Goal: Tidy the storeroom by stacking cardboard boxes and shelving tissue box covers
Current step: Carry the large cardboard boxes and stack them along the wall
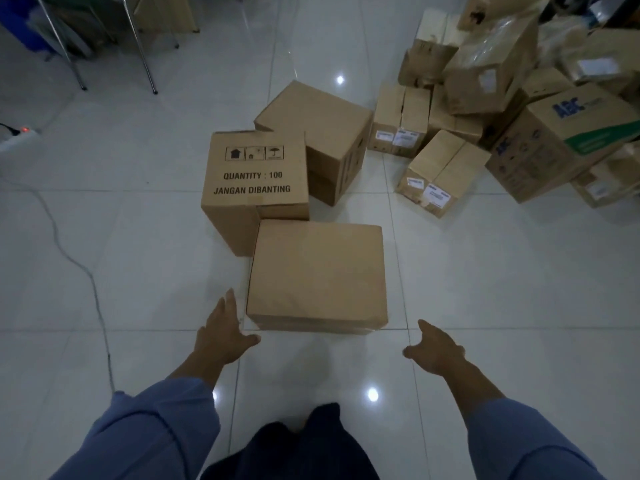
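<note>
Starting at the far left, a power strip point(19, 136) lies on the tiled floor point(121, 237) and its cable point(69, 258) trails down toward the person. Metal chair legs point(142, 53) stand at the top left.

The left hand point(221, 336) reaches out with straight, relaxed fingers and holds nothing. It sits just beside the near left corner of the plain box point(317, 275), and whether it touches the cardboard cannot be told.

Just behind that box stands the printed box point(254, 174), marked "QUANTITY : 100", and the two look to be touching. A third box point(318, 133) is set at an angle against the printed one, farther back.

The right hand point(438, 344) hovers apart from the plain box's near right corner, fingers spread and empty.

At the far right a heap of cartons point(485, 84) lies tumbled at all angles, among them a box with blue lettering point(568, 140).

The tidying looks to be at an early stage. The three middle boxes all sit on the floor, none on top of another, and the heap is unsorted. Both hands frame the plain box, so lifting it seems to be the step in hand. No tissue box covers and no shelf are in view, so nothing can be said of that half of the job.
</note>
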